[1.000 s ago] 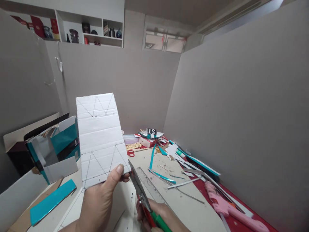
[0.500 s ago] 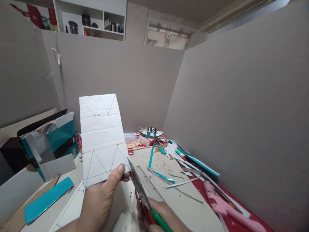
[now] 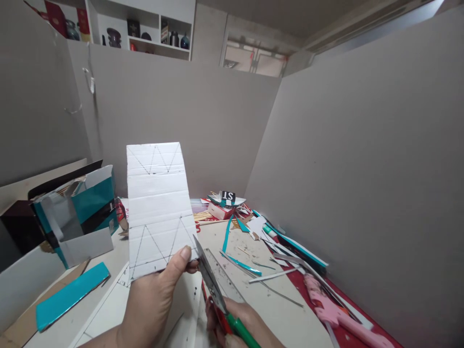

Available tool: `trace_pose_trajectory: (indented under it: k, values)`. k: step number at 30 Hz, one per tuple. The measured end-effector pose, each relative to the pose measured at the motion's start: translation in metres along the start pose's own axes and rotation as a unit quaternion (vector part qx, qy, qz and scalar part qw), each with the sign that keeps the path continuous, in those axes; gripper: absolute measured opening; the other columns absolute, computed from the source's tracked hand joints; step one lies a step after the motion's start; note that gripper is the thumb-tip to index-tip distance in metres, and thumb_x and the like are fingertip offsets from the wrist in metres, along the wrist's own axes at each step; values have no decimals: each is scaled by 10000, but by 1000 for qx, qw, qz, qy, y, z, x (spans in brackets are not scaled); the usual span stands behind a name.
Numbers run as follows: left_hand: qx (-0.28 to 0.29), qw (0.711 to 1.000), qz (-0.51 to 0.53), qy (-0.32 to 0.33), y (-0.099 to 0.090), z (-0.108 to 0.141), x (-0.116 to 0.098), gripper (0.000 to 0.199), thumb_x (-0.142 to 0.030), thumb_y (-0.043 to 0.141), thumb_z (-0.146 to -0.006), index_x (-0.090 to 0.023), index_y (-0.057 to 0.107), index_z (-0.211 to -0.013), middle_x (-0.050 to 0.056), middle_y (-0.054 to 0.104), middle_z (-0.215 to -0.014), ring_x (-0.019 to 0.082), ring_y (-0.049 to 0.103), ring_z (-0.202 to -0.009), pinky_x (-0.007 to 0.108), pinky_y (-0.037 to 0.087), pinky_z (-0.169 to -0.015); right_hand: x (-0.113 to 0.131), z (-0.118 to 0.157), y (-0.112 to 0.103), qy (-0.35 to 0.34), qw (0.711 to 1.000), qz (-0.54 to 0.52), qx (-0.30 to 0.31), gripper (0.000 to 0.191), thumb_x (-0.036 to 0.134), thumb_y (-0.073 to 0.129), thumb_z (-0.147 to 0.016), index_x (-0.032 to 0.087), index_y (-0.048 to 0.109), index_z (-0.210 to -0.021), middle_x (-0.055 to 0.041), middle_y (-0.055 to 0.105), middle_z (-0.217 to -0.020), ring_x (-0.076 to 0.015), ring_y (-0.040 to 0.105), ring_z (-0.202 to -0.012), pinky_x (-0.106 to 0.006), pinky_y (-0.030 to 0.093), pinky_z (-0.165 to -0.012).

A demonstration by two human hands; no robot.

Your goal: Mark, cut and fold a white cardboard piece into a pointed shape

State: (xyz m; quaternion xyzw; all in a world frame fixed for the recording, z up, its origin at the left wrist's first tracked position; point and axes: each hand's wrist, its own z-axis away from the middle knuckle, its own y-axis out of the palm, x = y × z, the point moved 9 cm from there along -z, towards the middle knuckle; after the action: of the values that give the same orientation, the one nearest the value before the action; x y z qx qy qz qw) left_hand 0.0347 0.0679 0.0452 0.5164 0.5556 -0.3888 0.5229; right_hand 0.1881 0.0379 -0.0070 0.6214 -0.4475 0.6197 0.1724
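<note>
A pale work surface point(image 3: 275, 314) fills the lower part of the view, strewn with dark specks and offcuts, and red covering point(image 3: 297, 280) shows along its right side. Grey partitions point(image 3: 174, 106) close it in at the back and both sides; above them are a white shelf unit point(image 3: 119, 14) with vases and boxes, and a window point(image 3: 270, 63). At left stands a cut-open teal box point(image 3: 92, 198), with a teal strip point(image 3: 72, 295) lying in front of it. Thin trimmings point(image 3: 275, 274) and a pink glue gun point(image 3: 326, 307) lie to the right, while a heap of scraps point(image 3: 228, 203) crowds the far end. The white card point(image 3: 157, 198), pencilled with zigzags at both ends, is held up above the surface, hiding part of the clutter behind it. The left hand point(image 3: 150, 295) grips its lower edge, thumb pressed on the face near the right corner, other fingers behind. The right hand point(image 3: 246, 314) is curled around the red and green handles of the scissors point(image 3: 208, 273), whose tip is at the card's lower right edge; whether it touches cannot be told. A ruler point(image 3: 224, 278) lies beyond the blades, partly covered by them.
</note>
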Motion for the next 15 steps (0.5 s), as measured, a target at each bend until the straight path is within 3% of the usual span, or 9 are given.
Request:
trace_pose_trajectory:
  k: [5, 15]
  values:
    - [-3, 1000, -24, 0, -1, 1, -2, 319, -535, 703, -758, -224, 740, -695, 19, 771, -787, 209, 702, -786, 275, 523, -835, 2, 0, -2, 17, 1000, -3, -24, 621, 785, 430, -794, 170, 518, -804, 6, 457, -628, -132, 406, -560, -252, 325, -522]
    - [-15, 999, -23, -30, -2, 2, 9, 345, -558, 713, -740, -219, 751, -688, 26, 776, -776, 222, 707, -791, 301, 521, -843, 6, 0, 1, 8, 1000, 2, -13, 566, 745, 390, -835, 188, 463, -772, 25, 410, -625, -116, 354, -547, -253, 293, -508]
